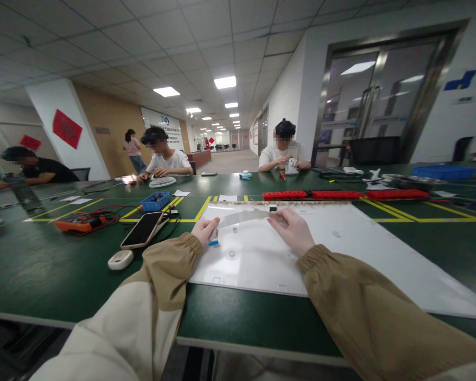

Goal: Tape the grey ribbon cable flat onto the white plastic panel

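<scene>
A thin, whitish flat ribbon cable (244, 216) arches between my two hands, over a large white panel (262, 264). My left hand (206, 232) is closed on the cable's left end, where a blue tab (213, 243) shows below the fingers. At the other end, my right hand (291, 227) pinches the cable between thumb and fingers. A small dark piece (273, 209) is visible by those fingertips; I cannot tell whether it is part of the cable. Small round features (232, 253) dot the panel below the cable.
To the left are a smartphone (143, 230), a small white rounded device (120, 260), an orange multimeter (80, 221) and a blue bin (155, 201). Red strips (313, 195) lie beyond the panel. Two people (283, 153) (166, 159) work across the green table (83, 286).
</scene>
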### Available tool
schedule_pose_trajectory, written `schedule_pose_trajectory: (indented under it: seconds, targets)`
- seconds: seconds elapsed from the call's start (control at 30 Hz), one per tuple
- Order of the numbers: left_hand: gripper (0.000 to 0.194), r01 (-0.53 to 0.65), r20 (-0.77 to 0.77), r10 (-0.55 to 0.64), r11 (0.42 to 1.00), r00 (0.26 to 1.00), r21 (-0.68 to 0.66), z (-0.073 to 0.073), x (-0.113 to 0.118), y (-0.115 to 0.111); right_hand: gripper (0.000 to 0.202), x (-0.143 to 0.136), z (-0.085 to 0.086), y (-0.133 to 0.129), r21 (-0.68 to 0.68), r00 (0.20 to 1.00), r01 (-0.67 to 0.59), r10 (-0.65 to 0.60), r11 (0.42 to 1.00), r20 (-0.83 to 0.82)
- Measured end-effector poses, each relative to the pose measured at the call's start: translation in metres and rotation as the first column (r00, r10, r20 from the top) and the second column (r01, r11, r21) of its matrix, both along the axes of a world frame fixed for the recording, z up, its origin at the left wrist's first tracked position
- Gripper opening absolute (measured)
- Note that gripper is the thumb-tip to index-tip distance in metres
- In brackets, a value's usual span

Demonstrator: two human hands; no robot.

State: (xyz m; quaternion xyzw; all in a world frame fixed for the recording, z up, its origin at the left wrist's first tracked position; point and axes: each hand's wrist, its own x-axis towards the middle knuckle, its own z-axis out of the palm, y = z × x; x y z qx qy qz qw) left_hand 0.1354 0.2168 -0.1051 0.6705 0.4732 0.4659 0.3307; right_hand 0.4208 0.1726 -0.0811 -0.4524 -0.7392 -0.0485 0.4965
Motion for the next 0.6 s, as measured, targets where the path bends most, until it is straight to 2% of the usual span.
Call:
schedule_pose_trajectory:
  seconds: [0.13, 0.23, 0.37, 0.6]
  targets:
    - [0.059, -0.004, -0.006, 0.004, 1.0, 1.0, 0.004, 0.001, 0.001, -0.002, 0.021, -0.002, 0.001, -0.003, -0.035, 0.997, 0.035, -0.033, 0.999, 0.064]
    - [0.06, -0.004, -0.005, 0.004, 1.0, 1.0, 0.008, 0.002, 0.001, -0.003, 0.029, -0.003, 0.001, -0.004, -0.088, 0.996, 0.039, -0.032, 0.995, 0.08]
    - [0.061, -0.003, 0.007, 0.003, 1.0, 1.0, 0.012, 0.003, 0.002, -0.004, 0.034, -0.004, -0.002, -0.001, -0.16, 1.0, 0.003, -0.005, 0.987, -0.008]
    - [0.059, -0.023, 0.012, 0.022, 0.999, 1.0, 0.049, 0.004, 0.001, -0.001, 0.043, -0.012, -0.001, -0.002, -0.209, 0.965, -0.186, 0.139, 0.96, -0.223]
